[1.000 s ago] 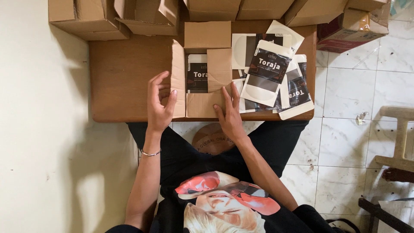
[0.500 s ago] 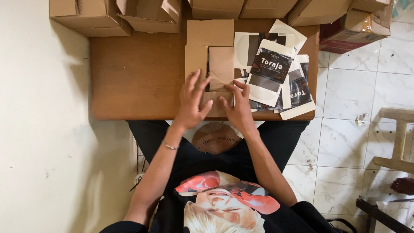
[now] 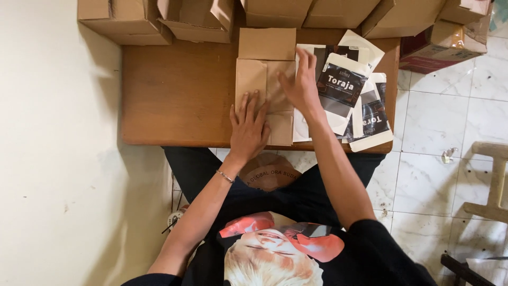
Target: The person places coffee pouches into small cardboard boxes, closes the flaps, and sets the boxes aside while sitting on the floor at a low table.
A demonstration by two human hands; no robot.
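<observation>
1. Head view, looking straight down: a small cardboard box (image 3: pixel 266 79) lies on a brown wooden table (image 3: pixel 174 90), centre-upper part of the frame. Its flaps are folded in; one flap sticks out toward the top edge, another toward the bottom edge.
2. Left hand (image 3: pixel 247 130) lies flat on the box's lower left part, palm down, fingers spread and straight, pressing, gripping nothing. A thin bracelet (image 3: pixel 225 176) sits on that wrist.
3. Right hand (image 3: pixel 300 85) rests on the box's right side, fingers loosely extended and slightly splayed, touching the flap there, not closed on anything.
4. Just right of the box: a fanned stack of black-and-white pouches (image 3: pixel 349 90), overlapping each other, some hanging over the table's lower right edge.
5. Top of frame: a row of larger cardboard boxes (image 3: pixel 201 21) along the table's far side, several open.
6. Right side: white tiled floor (image 3: pixel 439 122); part of a pale stool (image 3: pixel 492 180) at the right edge.
</observation>
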